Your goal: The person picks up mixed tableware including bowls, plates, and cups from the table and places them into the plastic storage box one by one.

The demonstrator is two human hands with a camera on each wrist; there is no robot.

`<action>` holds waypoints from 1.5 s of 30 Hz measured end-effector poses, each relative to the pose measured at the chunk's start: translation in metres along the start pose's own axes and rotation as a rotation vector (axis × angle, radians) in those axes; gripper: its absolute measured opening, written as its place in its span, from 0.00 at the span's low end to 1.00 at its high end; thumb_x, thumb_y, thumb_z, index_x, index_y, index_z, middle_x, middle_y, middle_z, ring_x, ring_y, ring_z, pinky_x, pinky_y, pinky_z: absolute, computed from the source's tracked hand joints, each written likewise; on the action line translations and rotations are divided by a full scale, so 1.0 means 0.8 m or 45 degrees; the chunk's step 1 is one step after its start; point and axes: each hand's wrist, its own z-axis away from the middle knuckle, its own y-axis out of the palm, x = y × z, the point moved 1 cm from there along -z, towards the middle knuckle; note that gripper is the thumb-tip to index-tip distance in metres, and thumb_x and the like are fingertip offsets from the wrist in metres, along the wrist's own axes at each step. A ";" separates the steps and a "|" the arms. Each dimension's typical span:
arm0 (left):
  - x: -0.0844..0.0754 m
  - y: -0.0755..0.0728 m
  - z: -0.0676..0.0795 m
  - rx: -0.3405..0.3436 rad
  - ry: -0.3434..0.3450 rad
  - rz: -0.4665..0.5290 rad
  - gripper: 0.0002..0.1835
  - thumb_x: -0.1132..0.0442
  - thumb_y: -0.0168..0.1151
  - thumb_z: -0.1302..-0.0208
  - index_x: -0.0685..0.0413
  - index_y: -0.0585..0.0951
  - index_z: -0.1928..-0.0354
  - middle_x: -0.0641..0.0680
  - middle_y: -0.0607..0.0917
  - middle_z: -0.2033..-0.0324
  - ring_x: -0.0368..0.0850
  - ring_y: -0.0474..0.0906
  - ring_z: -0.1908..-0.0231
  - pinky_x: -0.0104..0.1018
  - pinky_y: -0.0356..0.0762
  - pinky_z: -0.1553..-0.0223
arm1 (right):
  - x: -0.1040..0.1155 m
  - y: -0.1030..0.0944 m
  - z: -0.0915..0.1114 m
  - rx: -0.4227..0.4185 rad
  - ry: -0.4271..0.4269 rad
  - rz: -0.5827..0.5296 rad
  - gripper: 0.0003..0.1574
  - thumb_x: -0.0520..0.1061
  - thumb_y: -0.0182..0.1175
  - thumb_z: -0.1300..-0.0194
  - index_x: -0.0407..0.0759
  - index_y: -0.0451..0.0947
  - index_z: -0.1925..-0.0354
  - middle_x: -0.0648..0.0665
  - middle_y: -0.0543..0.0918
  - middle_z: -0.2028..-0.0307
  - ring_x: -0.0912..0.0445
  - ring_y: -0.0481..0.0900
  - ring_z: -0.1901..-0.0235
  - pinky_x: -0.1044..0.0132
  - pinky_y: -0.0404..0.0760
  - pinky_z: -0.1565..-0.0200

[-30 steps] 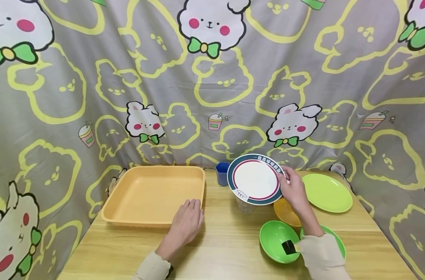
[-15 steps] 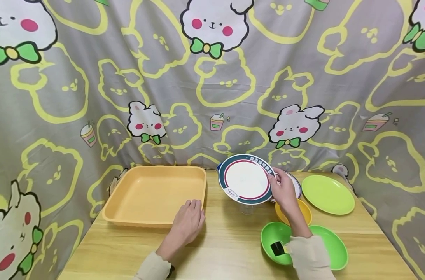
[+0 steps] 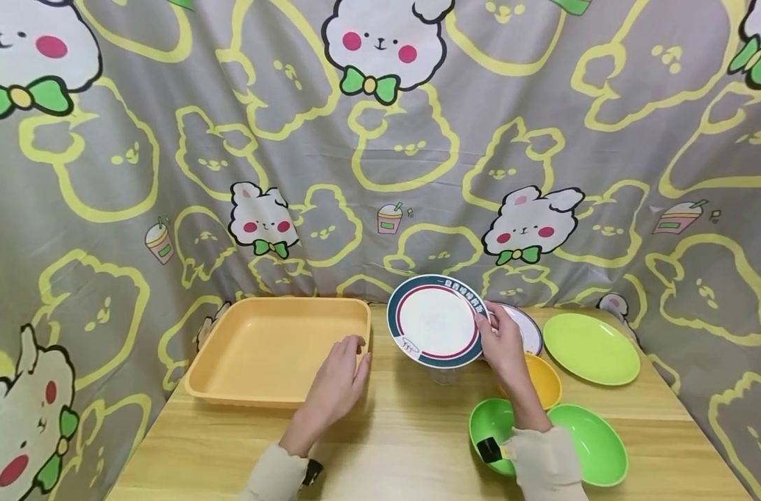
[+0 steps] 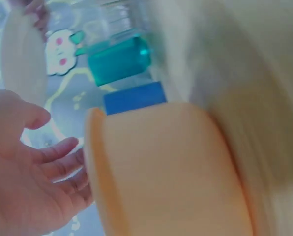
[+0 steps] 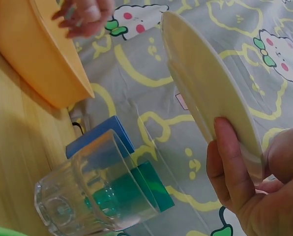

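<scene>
My right hand pinches the right rim of a white plate with a teal and red border, thumb on top and fingers beneath. It is held tilted above the table, over a clear glass that it mostly hides in the head view. My left hand is over the right side of a yellow-orange tray. In the left wrist view its fingers are spread and loosely bent right at the tray's rim, with nothing held.
Behind the glass stand a blue cup and a green cup. To the right are a second white plate, an orange bowl, a lime plate and two green bowls. A patterned curtain closes off the back.
My right hand has carried the plate to the left, uncovering the second white plate behind it. My left hand has lifted slightly at the tray's edge, its thumb and fingers parting.
</scene>
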 end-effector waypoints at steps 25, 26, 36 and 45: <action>-0.013 0.002 -0.057 0.043 -0.210 1.217 0.27 0.62 0.54 0.20 0.65 0.65 0.26 0.68 0.75 0.38 0.61 0.79 0.43 0.48 0.87 0.52 | -0.009 0.019 0.006 -0.030 0.003 -0.120 0.29 0.39 0.56 0.23 0.33 0.68 0.28 0.27 0.79 0.39 0.37 0.82 0.45 0.75 0.84 0.56; -0.015 0.001 -0.058 0.054 -0.220 1.260 0.27 0.63 0.54 0.21 0.65 0.65 0.26 0.68 0.74 0.38 0.61 0.79 0.44 0.48 0.87 0.53 | -0.010 0.019 0.007 -0.027 0.015 -0.125 0.29 0.39 0.56 0.23 0.34 0.68 0.28 0.27 0.78 0.39 0.37 0.82 0.45 0.74 0.84 0.56; -0.021 -0.002 -0.061 0.088 -0.307 1.354 0.27 0.73 0.53 0.25 0.64 0.66 0.27 0.67 0.74 0.40 0.53 0.82 0.54 0.48 0.89 0.63 | -0.017 0.026 0.012 -0.010 0.041 -0.190 0.29 0.37 0.56 0.23 0.35 0.68 0.28 0.27 0.78 0.39 0.40 0.84 0.47 0.75 0.84 0.59; -0.017 0.001 -0.064 0.105 -0.337 1.293 0.28 0.75 0.55 0.28 0.63 0.67 0.27 0.66 0.75 0.41 0.53 0.83 0.55 0.54 0.88 0.64 | -0.022 0.029 0.011 -0.002 0.035 -0.217 0.29 0.39 0.57 0.23 0.36 0.69 0.28 0.27 0.79 0.40 0.46 0.86 0.53 0.73 0.85 0.65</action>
